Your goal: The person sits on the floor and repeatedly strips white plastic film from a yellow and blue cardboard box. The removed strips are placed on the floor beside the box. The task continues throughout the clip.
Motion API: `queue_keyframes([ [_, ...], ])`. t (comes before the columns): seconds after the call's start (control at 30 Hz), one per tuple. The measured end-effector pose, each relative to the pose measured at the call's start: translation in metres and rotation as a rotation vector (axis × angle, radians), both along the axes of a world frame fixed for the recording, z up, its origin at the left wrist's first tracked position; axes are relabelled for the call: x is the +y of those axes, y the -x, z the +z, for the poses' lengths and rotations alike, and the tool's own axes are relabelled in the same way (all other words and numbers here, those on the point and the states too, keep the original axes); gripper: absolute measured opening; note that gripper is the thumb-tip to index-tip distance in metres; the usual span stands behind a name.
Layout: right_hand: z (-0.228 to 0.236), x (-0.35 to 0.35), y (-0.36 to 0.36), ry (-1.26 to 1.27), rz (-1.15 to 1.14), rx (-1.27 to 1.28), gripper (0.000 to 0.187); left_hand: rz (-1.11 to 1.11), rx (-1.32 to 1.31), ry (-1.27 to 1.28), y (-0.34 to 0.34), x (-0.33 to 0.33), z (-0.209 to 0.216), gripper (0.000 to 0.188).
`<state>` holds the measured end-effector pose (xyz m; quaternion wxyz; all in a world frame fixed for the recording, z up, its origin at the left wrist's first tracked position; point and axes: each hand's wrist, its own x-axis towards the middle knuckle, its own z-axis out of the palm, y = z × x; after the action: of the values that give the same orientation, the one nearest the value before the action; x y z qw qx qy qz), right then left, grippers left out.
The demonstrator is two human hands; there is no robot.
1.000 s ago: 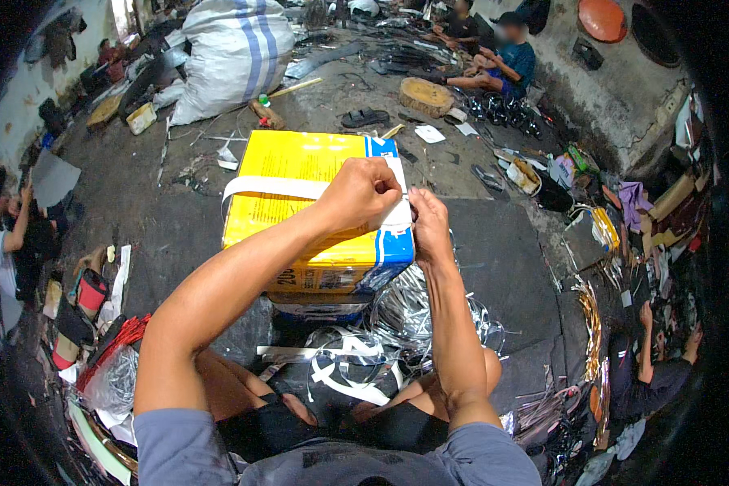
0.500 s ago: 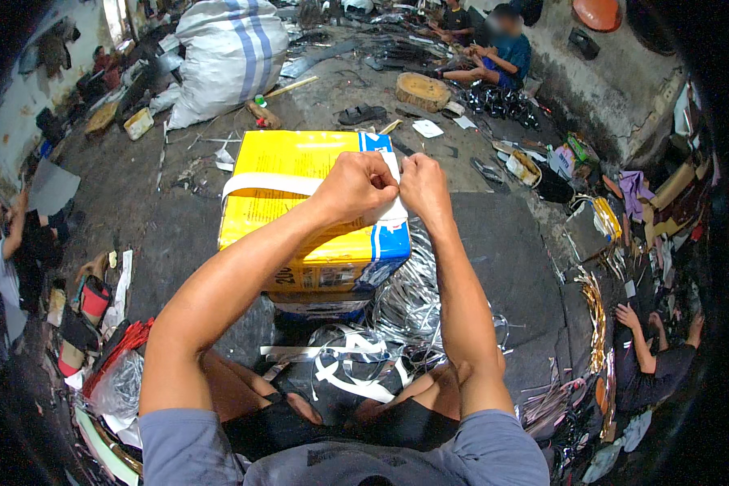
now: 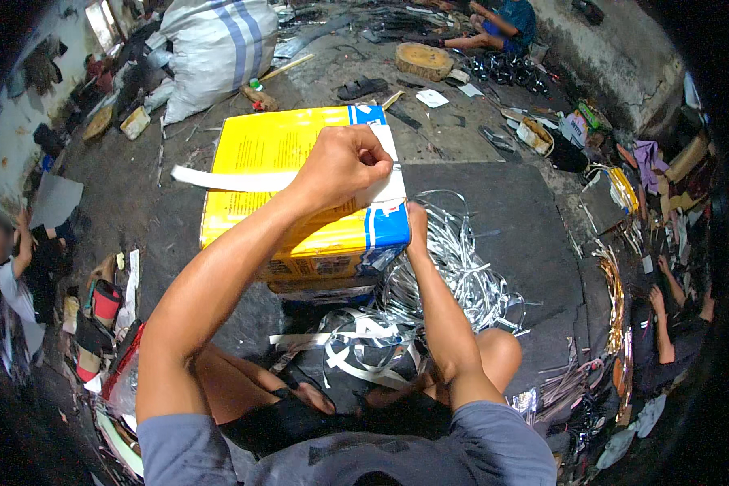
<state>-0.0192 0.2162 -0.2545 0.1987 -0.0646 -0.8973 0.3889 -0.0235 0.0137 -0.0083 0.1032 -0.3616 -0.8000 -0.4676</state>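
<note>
Head view: white strip (image 3: 233,180) lies across the top of the yellow-and-blue box (image 3: 255,144), one end jutting past the box's left edge; left hand (image 3: 340,164) over the box's right end, grip pinched closed, contents too small to tell. Right hand (image 3: 417,226) at the box's right side, fingers hidden, grip cannot be told. Strip looks light, bendy, perhaps slick; best pinched flat at its jutting end.

Pinching with the bare left hand (image 3: 347,164) atop a yellow-and-blue cardboard box (image 3: 255,144), bare right hand (image 3: 416,227) at its blue end. Got a flat white strip (image 3: 239,180) across it, plus a messy tangle of shiny silver strips (image 3: 471,274) alongside.
</note>
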Motion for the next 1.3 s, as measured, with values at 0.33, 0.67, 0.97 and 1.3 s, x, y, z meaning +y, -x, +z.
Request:
queue_keyframes([
  [0.33,-0.149,0.023,-0.065,0.072,-0.355,-0.629,0.035,-0.049,-0.048,0.05,-0.008,0.001,0.006,0.003],
  [0.67,-0.153,0.039,-0.087,-0.123,-0.437,-0.72,0.045,-0.071,-0.013,0.096,-0.012,0.001,0.01,0.002],
  [0.97,-0.163,0.056,-0.099,-0.207,-0.406,-0.725,0.033,-0.247,0.249,0.201,-0.012,-0.013,0.009,0.02],
  [1.3,-0.201,0.125,-0.092,0.361,-0.819,-0.598,0.027,-0.221,0.381,0.251,-0.025,-0.008,0.009,0.027],
])
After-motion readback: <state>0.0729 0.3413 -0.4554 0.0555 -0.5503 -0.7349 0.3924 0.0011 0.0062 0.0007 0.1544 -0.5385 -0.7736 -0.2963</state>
